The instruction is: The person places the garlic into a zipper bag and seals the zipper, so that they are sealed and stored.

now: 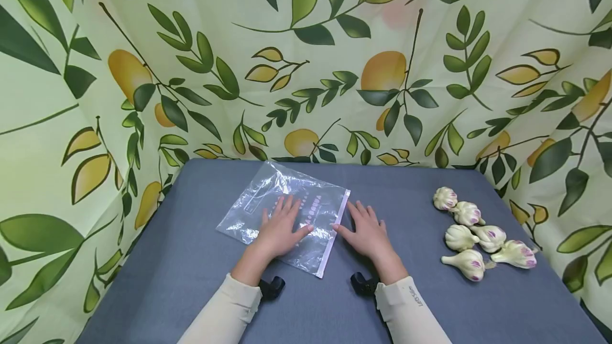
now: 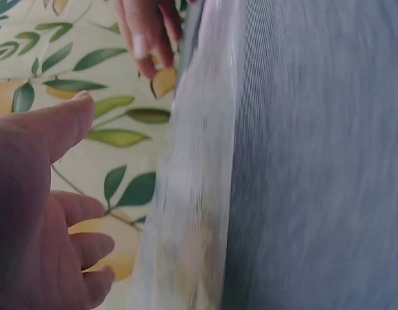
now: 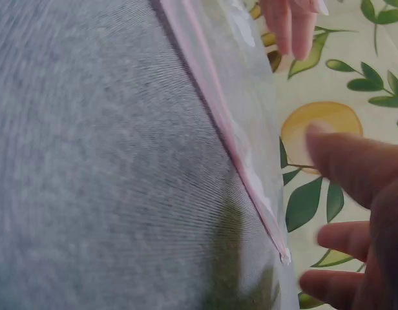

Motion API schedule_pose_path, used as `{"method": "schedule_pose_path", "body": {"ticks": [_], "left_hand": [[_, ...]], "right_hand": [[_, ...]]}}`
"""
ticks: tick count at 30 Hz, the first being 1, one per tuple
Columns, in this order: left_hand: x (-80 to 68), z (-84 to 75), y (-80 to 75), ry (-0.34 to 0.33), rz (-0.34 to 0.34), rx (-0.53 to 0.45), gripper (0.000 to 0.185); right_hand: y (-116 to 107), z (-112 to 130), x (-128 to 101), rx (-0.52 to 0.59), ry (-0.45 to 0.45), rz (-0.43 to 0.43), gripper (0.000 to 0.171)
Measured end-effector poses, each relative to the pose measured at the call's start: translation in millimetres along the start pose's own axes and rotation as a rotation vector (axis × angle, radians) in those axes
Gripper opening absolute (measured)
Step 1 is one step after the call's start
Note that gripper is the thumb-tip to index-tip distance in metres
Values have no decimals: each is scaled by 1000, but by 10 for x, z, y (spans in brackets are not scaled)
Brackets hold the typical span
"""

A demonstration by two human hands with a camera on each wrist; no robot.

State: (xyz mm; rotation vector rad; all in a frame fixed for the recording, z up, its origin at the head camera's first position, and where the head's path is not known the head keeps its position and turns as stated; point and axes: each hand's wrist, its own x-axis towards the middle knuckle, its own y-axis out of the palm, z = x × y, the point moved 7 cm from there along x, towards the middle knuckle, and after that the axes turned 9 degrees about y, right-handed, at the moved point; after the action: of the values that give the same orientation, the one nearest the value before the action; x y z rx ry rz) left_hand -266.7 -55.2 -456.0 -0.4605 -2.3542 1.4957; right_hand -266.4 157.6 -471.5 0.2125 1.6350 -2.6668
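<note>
A clear plastic zip bag (image 1: 268,195) with a pinkish zipper strip along its right edge lies flat on the grey-blue table. My left hand (image 1: 279,231) is over the middle of the bag, fingers spread and straight, palm down. Just right of the zipper strip is my right hand (image 1: 368,232), its fingers extended and its thumb reaching to the strip. Neither hand grips anything. In the left wrist view the left hand (image 2: 50,213) shows relaxed fingers beside the bag (image 2: 192,174). The right wrist view shows the right hand (image 3: 360,213) near the pink zipper strip (image 3: 215,116).
Several garlic bulbs (image 1: 468,264) lie in a loose group on the right side of the table (image 1: 191,259). A leaf-and-fruit patterned cloth (image 1: 306,68) hangs behind the table and along both sides. Black wrist mounts (image 1: 271,288) sit at the inner side of each cuff.
</note>
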Motion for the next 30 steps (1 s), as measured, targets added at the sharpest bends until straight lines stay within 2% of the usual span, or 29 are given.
{"method": "schedule_pose_path", "body": {"ticks": [3,7,13,18,24,27,30], "left_hand": [[-11,-82,83,37,57,-107,82],[-35,-210,174,78,119,-186,78],[-56,-318,267,114,166,-189,74],[-75,-326,326,124,176,-167,72],[-90,-271,361,115,169,-188,69],[-64,-251,344,129,152,-185,64],[-14,-262,312,158,133,-185,60]], "right_hand": [[29,-33,-9,17,-10,37,74],[74,-45,-31,-7,-36,57,64],[90,-5,-94,-6,-62,56,57],[117,-7,-129,40,-75,51,55],[175,18,-120,192,-160,66,50],[204,40,-98,291,-227,89,46],[170,39,-71,362,-270,64,37]]}}
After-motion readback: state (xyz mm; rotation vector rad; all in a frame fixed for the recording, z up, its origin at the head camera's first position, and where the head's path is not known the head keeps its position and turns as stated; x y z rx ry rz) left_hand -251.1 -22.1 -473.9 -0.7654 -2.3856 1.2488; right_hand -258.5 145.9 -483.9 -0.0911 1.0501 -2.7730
